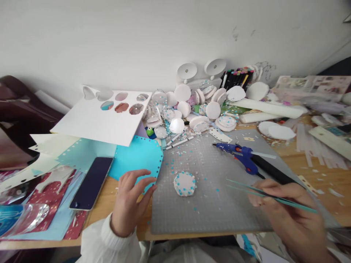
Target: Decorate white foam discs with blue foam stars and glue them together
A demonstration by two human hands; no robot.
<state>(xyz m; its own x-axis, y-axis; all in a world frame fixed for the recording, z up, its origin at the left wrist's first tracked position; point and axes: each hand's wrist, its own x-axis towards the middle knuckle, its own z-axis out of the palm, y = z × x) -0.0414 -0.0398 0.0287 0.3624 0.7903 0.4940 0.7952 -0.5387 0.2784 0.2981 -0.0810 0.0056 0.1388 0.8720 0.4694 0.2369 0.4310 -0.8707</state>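
A small white round piece (185, 182) dotted with blue bits lies flat on the grey cutting mat (211, 215). My left hand (133, 199) hovers to its left with fingers apart and nothing in them, over the edge of a bright blue sheet (137, 155) punched with holes. To the right of the piece, my right hand (290, 212) grips a pair of teal tweezers (285, 201), whose thin tips are apart and point left over the mat. Loose blue dots (217, 190) are scattered around the piece.
A blue glue gun (241, 153) lies at the mat's right. White discs (182, 93) pile up behind, near a marker set (237, 78). A phone (91, 182) and white board with cut-outs (104, 122) lie left. Clear glue sticks (307, 142) lie right.
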